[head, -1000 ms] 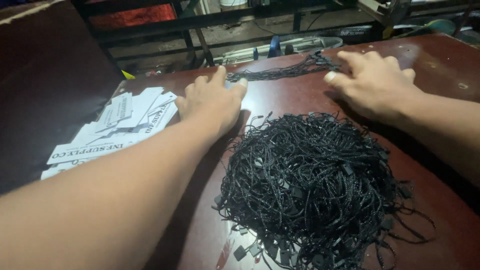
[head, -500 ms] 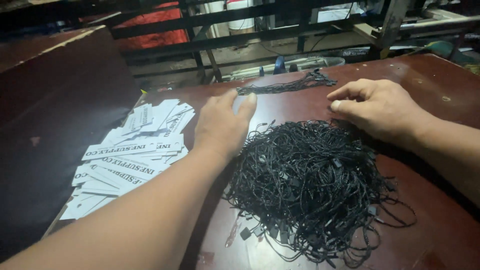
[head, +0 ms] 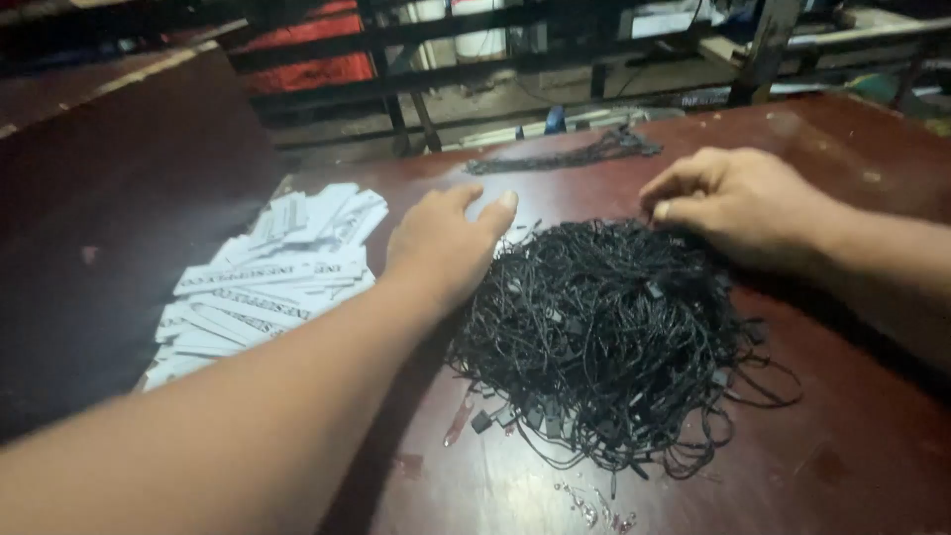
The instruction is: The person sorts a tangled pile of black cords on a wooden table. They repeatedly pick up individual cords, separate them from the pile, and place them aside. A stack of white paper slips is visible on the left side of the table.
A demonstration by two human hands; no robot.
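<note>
Left hand (head: 446,243) flat on surface (head: 852,436), fingers loose, empty – bracing at cord pile (head: 604,332) edge. Right hand (head: 738,203) at pile's far rim, fingers pinching into strands (grip unclear). White tags (head: 263,282) heaped left, apart. Small cord bundle (head: 570,157) beyond.

A tangled heap of black strings (head: 604,337) with small black tabs lies on a dark reddish-brown, glossy desk (head: 852,446). To the left, a spread of white paper tags (head: 267,277) carries dark printed lettering. At the far edge, a thinner bundle of black strings (head: 565,157) lies flat. Beyond the desk stand black metal bars (head: 396,89) and a red surface (head: 317,59).
</note>
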